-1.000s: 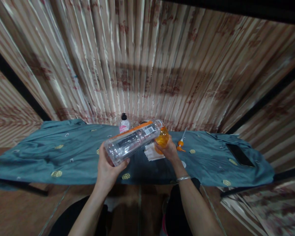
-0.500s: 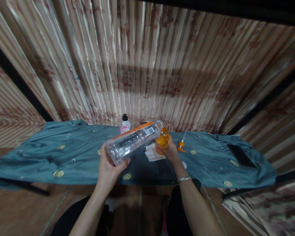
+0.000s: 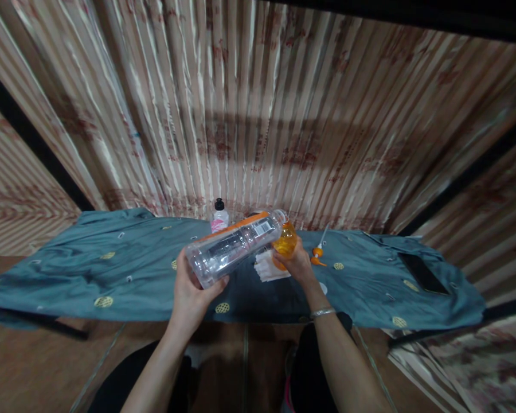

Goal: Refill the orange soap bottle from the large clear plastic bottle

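Observation:
My left hand [image 3: 192, 295] grips the bottom end of a large clear plastic bottle [image 3: 234, 246] with an orange stripe and a barcode label. The bottle is tipped almost flat, its neck pointing right. The neck meets a small orange bottle [image 3: 285, 241] that my right hand [image 3: 298, 265] holds upright over the table. A silver bangle [image 3: 321, 312] sits on my right wrist. Whether liquid is flowing between the bottles I cannot tell.
A teal patterned cloth [image 3: 112, 269] covers the low table. On it lie folded white tissues [image 3: 267, 267], an orange pump nozzle [image 3: 316, 251], a small white bottle with a black cap [image 3: 219, 217] and a dark phone [image 3: 422, 273]. Striped curtains hang behind.

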`<action>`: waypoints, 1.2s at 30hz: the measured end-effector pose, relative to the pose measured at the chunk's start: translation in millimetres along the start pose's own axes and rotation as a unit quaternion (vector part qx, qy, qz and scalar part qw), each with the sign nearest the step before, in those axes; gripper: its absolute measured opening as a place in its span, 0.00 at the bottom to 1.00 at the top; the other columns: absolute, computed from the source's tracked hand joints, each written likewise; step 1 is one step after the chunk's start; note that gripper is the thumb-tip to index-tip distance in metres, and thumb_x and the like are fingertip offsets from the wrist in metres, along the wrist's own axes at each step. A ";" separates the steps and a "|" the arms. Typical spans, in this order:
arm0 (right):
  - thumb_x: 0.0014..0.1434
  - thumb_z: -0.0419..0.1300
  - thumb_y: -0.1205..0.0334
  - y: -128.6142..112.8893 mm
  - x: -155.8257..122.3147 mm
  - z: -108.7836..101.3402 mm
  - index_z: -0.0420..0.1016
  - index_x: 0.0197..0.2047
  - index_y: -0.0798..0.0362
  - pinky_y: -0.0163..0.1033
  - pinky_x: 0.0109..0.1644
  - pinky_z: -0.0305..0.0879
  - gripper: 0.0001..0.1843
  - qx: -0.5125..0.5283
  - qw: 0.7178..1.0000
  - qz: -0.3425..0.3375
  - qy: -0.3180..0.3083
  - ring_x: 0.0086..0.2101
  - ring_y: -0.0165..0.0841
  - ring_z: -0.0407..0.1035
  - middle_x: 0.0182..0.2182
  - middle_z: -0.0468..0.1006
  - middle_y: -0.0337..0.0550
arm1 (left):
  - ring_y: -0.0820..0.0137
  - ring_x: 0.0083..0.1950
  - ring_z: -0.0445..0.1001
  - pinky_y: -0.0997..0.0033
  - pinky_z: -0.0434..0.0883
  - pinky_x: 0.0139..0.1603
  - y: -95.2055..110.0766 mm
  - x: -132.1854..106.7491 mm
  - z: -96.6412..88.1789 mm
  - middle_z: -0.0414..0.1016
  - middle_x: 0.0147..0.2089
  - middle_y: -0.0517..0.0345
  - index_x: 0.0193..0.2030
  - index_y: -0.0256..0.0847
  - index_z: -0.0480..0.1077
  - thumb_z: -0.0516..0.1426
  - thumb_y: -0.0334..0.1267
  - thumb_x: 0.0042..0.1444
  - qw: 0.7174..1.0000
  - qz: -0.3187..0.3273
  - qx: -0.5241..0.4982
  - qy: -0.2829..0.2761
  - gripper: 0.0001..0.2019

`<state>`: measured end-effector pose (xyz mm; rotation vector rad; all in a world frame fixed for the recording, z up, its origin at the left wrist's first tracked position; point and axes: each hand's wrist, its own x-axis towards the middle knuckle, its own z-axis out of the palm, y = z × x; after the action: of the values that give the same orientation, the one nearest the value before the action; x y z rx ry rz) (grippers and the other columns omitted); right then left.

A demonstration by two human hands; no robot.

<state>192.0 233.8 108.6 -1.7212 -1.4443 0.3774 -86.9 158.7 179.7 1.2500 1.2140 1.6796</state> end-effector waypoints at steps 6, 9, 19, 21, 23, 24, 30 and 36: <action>0.51 0.74 0.55 1.4 -0.1 1.0 0.66 0.64 0.52 0.60 0.61 0.77 0.40 0.011 1.000 0.000 0.003 0.55 0.54 0.81 0.54 0.85 0.56 | 0.55 0.52 0.82 0.60 0.81 0.49 2.1 0.0 0.9 0.78 0.55 0.49 0.58 0.43 0.66 0.76 0.46 0.29 1.000 -0.008 -0.001 -0.001 0.46; 0.52 0.73 0.54 2.2 -0.2 1.7 0.65 0.65 0.52 0.60 0.62 0.76 0.40 0.015 1.000 -0.009 0.006 0.56 0.53 0.80 0.55 0.84 0.56 | 0.56 0.52 0.82 0.59 0.81 0.50 3.9 -0.2 1.3 0.78 0.54 0.49 0.58 0.43 0.65 0.76 0.44 0.29 1.000 -0.014 -0.002 -0.003 0.46; 0.53 0.74 0.55 0.3 -0.5 1.3 0.63 0.67 0.53 0.53 0.60 0.77 0.42 -0.021 1.000 0.006 0.003 0.56 0.51 0.81 0.55 0.84 0.55 | 0.54 0.53 0.81 0.56 0.80 0.53 6.2 0.0 2.2 0.77 0.54 0.49 0.56 0.44 0.65 0.76 0.44 0.28 1.000 -0.018 -0.011 -0.001 0.45; 0.53 0.74 0.54 1.0 -0.4 1.3 0.62 0.67 0.53 0.53 0.59 0.78 0.43 -0.021 1.000 0.008 0.002 0.55 0.52 0.81 0.54 0.85 0.55 | 0.54 0.55 0.81 0.56 0.80 0.55 6.6 0.0 2.1 0.77 0.55 0.48 0.56 0.44 0.65 0.76 0.44 0.27 1.000 -0.023 -0.012 0.001 0.45; 0.53 0.74 0.55 1.3 -0.3 1.0 0.63 0.67 0.53 0.52 0.58 0.79 0.43 -0.019 1.000 0.008 -0.001 0.54 0.52 0.82 0.54 0.85 0.54 | 0.53 0.55 0.80 0.56 0.80 0.55 7.1 0.1 2.2 0.77 0.55 0.47 0.56 0.43 0.65 0.75 0.44 0.27 1.000 -0.027 -0.014 0.003 0.46; 0.54 0.74 0.55 1.1 -0.4 0.8 0.62 0.68 0.52 0.51 0.59 0.79 0.43 -0.019 1.000 0.006 -0.003 0.54 0.51 0.82 0.54 0.85 0.54 | 0.53 0.55 0.80 0.56 0.80 0.55 7.3 0.2 2.4 0.77 0.55 0.47 0.56 0.42 0.65 0.75 0.44 0.26 0.999 -0.028 -0.015 0.004 0.46; 0.55 0.73 0.56 -2.1 -1.0 0.4 0.62 0.67 0.54 0.48 0.57 0.78 0.41 -0.035 0.999 0.011 -0.005 0.53 0.50 0.82 0.53 0.85 0.54 | 0.57 0.50 0.81 0.59 0.81 0.49 7.9 0.3 2.2 0.78 0.53 0.49 0.56 0.44 0.65 0.75 0.43 0.26 0.999 -0.036 -0.017 0.002 0.46; 0.55 0.72 0.54 -0.3 -0.3 2.5 0.62 0.67 0.51 0.48 0.57 0.78 0.41 -0.042 0.999 0.010 0.003 0.53 0.48 0.82 0.53 0.86 0.51 | 0.57 0.52 0.81 0.60 0.80 0.51 7.3 0.4 0.9 0.77 0.54 0.48 0.56 0.42 0.66 0.75 0.43 0.26 0.999 -0.032 -0.021 0.010 0.45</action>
<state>190.0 234.6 107.2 -1.8029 -1.4572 0.3254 -86.1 157.1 186.8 1.1603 1.2111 1.6669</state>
